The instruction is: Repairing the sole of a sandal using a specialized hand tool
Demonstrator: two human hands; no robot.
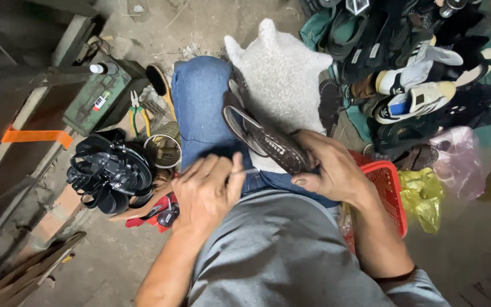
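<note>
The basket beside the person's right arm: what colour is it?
Red, a plastic mesh basket, seen clearly in the head view.

Dark brown leather shoe (265, 139) with pale stitched trim, lying tilted across the lap, toe pointing up and away, heel end clasped in the right fingers (313, 162). Thin pale thread or needle (249, 170), pinched in the left fingers (231, 170), reaching just beside the shoe's heel.
</note>
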